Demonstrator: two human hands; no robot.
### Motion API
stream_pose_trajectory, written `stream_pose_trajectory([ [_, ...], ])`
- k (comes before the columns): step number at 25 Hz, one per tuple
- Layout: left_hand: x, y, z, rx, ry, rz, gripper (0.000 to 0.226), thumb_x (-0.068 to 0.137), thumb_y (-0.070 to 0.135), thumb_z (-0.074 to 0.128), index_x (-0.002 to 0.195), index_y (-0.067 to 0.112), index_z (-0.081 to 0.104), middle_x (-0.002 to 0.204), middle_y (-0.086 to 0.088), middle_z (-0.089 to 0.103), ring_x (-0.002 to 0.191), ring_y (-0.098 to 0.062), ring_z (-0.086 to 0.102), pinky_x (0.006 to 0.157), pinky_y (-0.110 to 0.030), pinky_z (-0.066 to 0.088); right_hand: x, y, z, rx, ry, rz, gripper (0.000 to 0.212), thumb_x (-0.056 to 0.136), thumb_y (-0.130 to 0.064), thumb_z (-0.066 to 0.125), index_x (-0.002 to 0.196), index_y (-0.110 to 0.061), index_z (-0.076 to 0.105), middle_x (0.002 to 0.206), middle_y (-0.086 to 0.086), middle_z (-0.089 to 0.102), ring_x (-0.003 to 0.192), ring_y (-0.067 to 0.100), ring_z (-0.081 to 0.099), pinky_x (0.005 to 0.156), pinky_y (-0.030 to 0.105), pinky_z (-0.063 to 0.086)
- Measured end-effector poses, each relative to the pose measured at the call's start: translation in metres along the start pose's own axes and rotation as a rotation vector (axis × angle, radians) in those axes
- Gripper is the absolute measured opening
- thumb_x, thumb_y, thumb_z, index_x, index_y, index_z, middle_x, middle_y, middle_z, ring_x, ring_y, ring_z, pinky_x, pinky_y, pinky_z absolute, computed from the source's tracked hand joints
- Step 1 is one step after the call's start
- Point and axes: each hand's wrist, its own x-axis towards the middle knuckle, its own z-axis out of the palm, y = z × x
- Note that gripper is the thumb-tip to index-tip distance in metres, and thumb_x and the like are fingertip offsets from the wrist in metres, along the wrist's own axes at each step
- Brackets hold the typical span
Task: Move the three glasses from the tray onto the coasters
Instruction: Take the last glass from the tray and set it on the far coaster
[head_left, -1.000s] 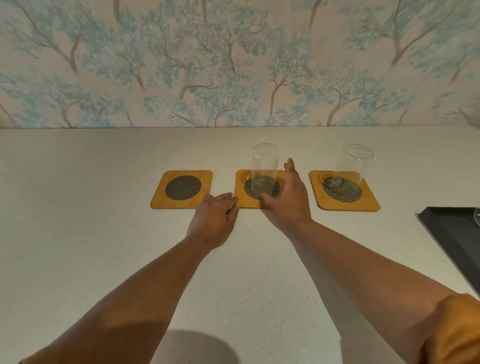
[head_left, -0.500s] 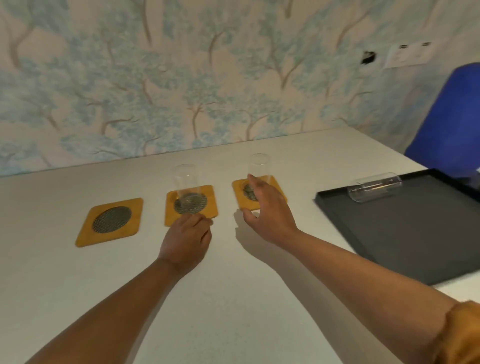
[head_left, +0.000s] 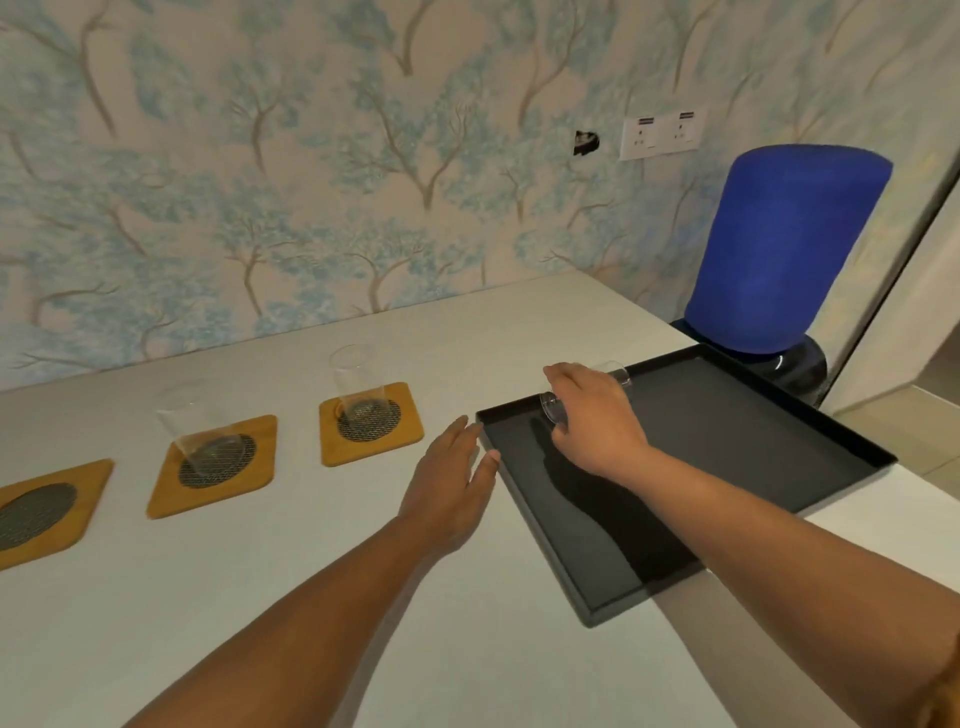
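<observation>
Three wooden coasters with dark mesh centres lie in a row on the white table. The left coaster is bare. A clear glass stands on the middle coaster, and another glass stands on the right coaster. A third glass lies on its side at the far left corner of the black tray. My right hand is over it with fingers curled around it. My left hand rests flat on the table, fingertips touching the tray's left edge.
A blue chair back stands behind the tray at the right, past the table's end. The patterned wall with a socket plate runs along the table's far edge. The tray reaches close to the table's right edge.
My view swung right. My right hand left the coasters and reached onto the tray, closing around the lying glass. My left hand slid right to the tray's edge.
</observation>
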Motion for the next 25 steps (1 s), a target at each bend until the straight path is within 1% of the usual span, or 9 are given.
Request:
stream_pose_trajectory([
  [2,0.003,0.004,0.012,0.022,0.003,-0.005,0.06,0.104,0.054,0.029,0.159,0.029,0.023,0.169,0.005,0.016,0.154,-0.017,0.017,0.122,-0.037,0.019,0.005,0.027,0.002,-0.108,-0.042,-0.019,0.078,0.084,-0.013,0.064,0.154,-0.016,0.03,0.16,0.008,0.034,0.148,0.027,0.027,0.121,0.043,0.015],
  [5,0.007,0.002,0.017,0.052,0.005,0.024,0.058,0.106,0.047,0.028,0.16,0.026,0.022,0.169,0.004,0.015,0.154,-0.016,0.017,0.124,-0.037,0.02,0.016,0.055,0.007,-0.251,-0.09,-0.089,0.08,0.084,-0.008,0.059,0.156,-0.017,0.025,0.163,0.008,0.028,0.152,0.029,0.017,0.123,0.046,0.01],
  [8,0.008,-0.001,0.02,0.046,0.004,0.042,0.059,0.104,0.044,0.025,0.16,0.025,0.021,0.169,0.007,0.015,0.154,-0.012,0.016,0.124,-0.037,0.021,0.028,0.072,0.01,-0.328,-0.128,-0.149,0.078,0.085,-0.004,0.054,0.156,-0.016,0.024,0.163,0.008,0.027,0.153,0.03,0.015,0.123,0.048,0.008],
  [11,0.008,0.001,0.02,0.087,-0.005,0.048,0.061,0.102,0.044,0.024,0.161,0.028,0.018,0.169,0.008,0.013,0.154,-0.012,0.016,0.124,-0.039,0.022,0.036,0.079,0.016,-0.34,-0.166,-0.164,0.076,0.086,-0.004,0.054,0.155,-0.017,0.026,0.161,0.008,0.032,0.152,0.031,0.019,0.122,0.05,0.011],
  [16,0.008,0.001,0.02,0.114,-0.001,0.06,0.061,0.102,0.047,0.021,0.161,0.029,0.018,0.169,0.009,0.01,0.154,-0.012,0.017,0.124,-0.039,0.021,0.043,0.081,0.019,-0.343,-0.157,-0.191,0.069,0.086,-0.001,0.053,0.15,-0.015,0.033,0.155,0.011,0.041,0.147,0.034,0.028,0.12,0.05,0.019],
  [19,0.008,0.001,0.021,0.102,0.001,0.057,0.064,0.102,0.054,0.015,0.16,0.029,0.019,0.169,0.01,0.012,0.154,-0.01,0.017,0.124,-0.04,0.022,0.044,0.081,0.02,-0.346,-0.164,-0.198,0.066,0.084,-0.001,0.056,0.147,-0.012,0.036,0.146,0.011,0.048,0.137,0.034,0.04,0.115,0.047,0.029],
  [21,0.009,0.002,0.02,0.108,0.005,0.056,0.069,0.101,0.062,0.011,0.16,0.029,0.019,0.169,0.011,0.011,0.154,-0.011,0.018,0.124,-0.038,0.022,0.046,0.081,0.021,-0.338,-0.174,-0.195,0.063,0.082,-0.001,0.059,0.142,-0.012,0.04,0.14,0.011,0.052,0.131,0.034,0.045,0.111,0.047,0.035],
  [23,0.009,0.002,0.02,0.127,0.0,0.053,0.074,0.098,0.069,0.009,0.16,0.03,0.018,0.169,0.012,0.01,0.154,-0.011,0.018,0.123,-0.038,0.022,0.047,0.081,0.022,-0.325,-0.175,-0.187,0.06,0.081,-0.001,0.061,0.137,-0.013,0.044,0.134,0.011,0.055,0.126,0.034,0.048,0.108,0.046,0.038],
  [25,0.009,0.002,0.021,0.136,-0.009,0.049,0.076,0.096,0.072,0.007,0.16,0.032,0.017,0.169,0.012,0.009,0.154,-0.012,0.018,0.123,-0.04,0.023,0.046,0.084,0.021,-0.305,-0.161,-0.187,0.062,0.078,-0.001,0.063,0.137,-0.014,0.045,0.132,0.01,0.057,0.123,0.034,0.051,0.107,0.046,0.039],
])
